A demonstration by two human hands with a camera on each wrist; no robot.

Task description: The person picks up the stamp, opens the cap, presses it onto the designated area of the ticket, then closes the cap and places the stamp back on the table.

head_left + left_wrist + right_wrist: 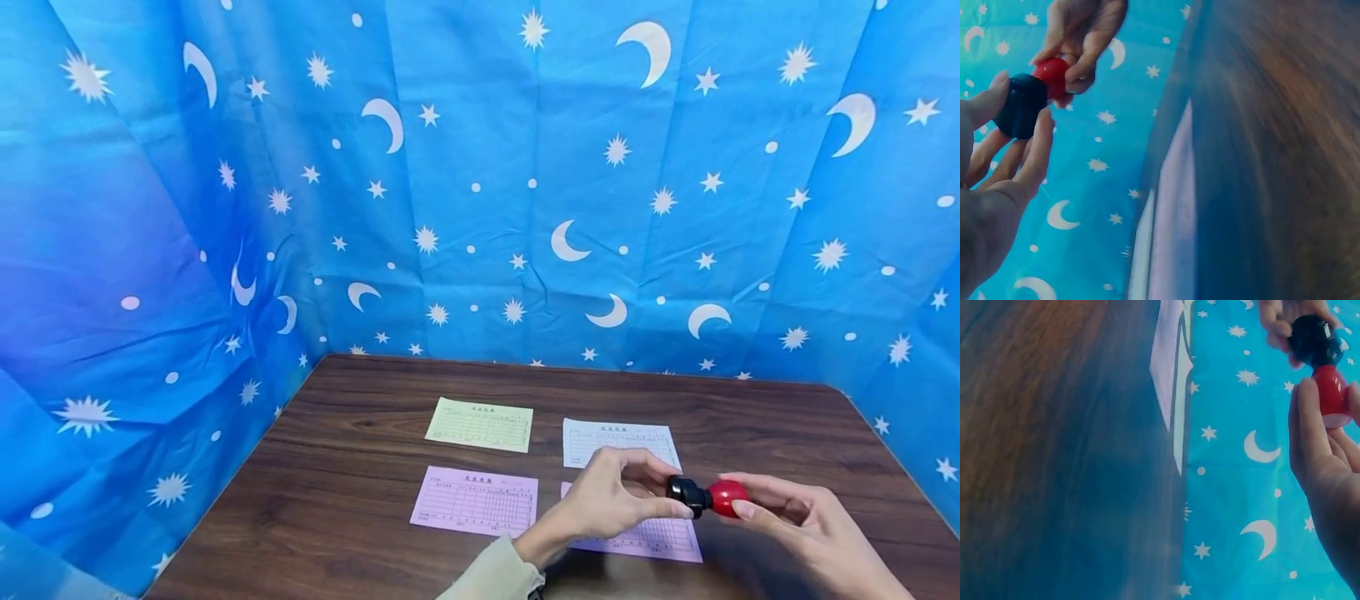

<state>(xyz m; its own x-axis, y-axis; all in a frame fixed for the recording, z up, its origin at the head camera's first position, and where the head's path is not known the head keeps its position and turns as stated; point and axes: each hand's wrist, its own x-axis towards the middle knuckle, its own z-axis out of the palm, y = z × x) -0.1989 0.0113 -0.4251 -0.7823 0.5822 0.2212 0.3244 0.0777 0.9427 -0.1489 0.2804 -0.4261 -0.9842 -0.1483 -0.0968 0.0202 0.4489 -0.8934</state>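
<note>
In the head view, a stamp with a round red handle (727, 498) and a black cap end (687, 496) is held sideways above the right pink form (647, 540). My left hand (606, 502) pinches the black end between thumb and fingers. From the other side, my right hand (821, 525) grips the red handle. Both wrist views show the two parts joined, the black end (1021, 106) in the left fingers and the red handle (1331, 390) in the right. The left hand covers part of the right pink form. The stamp's printing face is hidden.
A yellow form (480, 425) lies at the back left of the dark wooden table (322, 500), with a second pink form (474, 502) in front of it. A white form (617, 442) lies behind my left hand. Blue star-and-moon cloth (480, 217) hangs around the table.
</note>
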